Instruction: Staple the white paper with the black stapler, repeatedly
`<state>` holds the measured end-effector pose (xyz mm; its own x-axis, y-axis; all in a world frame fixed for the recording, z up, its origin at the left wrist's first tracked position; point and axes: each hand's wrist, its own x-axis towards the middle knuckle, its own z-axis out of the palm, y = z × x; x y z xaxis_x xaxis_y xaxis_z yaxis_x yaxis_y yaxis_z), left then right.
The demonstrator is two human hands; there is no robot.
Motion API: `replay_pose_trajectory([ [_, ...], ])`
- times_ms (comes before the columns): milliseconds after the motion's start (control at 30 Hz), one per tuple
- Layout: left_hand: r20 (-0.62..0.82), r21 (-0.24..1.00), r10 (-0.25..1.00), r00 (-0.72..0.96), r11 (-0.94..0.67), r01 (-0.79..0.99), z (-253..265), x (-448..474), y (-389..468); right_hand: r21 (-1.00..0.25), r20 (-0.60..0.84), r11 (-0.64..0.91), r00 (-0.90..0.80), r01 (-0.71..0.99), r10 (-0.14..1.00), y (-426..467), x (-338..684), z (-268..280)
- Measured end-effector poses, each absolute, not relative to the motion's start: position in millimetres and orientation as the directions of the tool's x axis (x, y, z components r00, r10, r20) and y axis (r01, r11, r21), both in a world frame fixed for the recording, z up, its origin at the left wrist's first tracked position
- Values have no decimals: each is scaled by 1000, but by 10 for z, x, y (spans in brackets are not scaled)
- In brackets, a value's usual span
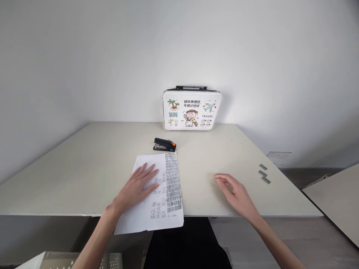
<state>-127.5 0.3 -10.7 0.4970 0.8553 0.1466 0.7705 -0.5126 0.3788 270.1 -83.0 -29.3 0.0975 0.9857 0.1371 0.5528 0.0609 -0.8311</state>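
Note:
My left hand (141, 185) lies flat with its fingers spread on a printed paper sheet (159, 220), pressing it to the table. A band of dense barcode-like print runs down the sheet's right side, and its lower edge hangs past the table's front edge. Just beyond the sheet sits a black stapler (165, 144) with an orange part at its right end. To the right, my right hand (237, 194) is over the table, its fingers curled and the thumb tip close to the fingertips. Nothing shows between them. Three short grey staple strips (263, 173) lie farther right.
A white case (193, 108) with cartoon travel prints and a black handle stands against the wall at the table's back. The pale table (70, 168) ends close in front of me. Below left is a perforated white basket (114, 260); another pale surface (336, 201) is at the right.

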Motion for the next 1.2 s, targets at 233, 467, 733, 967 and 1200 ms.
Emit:
replay_pose_trajectory([
  [233, 207, 694, 973, 98, -217, 687, 12, -1415, -60, -903, 49, -12, 129, 429, 990, -770, 2804, -294],
  [467, 173, 850, 976, -130, -81, 520, 54, -1469, -128, -876, 54, -23, 145, 482, 988, -823, 2767, -261],
  [733, 170, 843, 973, -154, -63, 535, 43, -1439, -117, -883, 28, -56, 171, 466, 985, -830, 2771, -252],
  [967, 137, 830, 977, -161, -25, 557, 47, -1442, -121, -877, 35, -48, 163, 479, 986, -832, 2780, -268],
  [1200, 131, 833, 979, -158, -22, 553, 60, -1439, -124, -872, 30, -55, 165, 487, 986, -833, 2787, -268],
])
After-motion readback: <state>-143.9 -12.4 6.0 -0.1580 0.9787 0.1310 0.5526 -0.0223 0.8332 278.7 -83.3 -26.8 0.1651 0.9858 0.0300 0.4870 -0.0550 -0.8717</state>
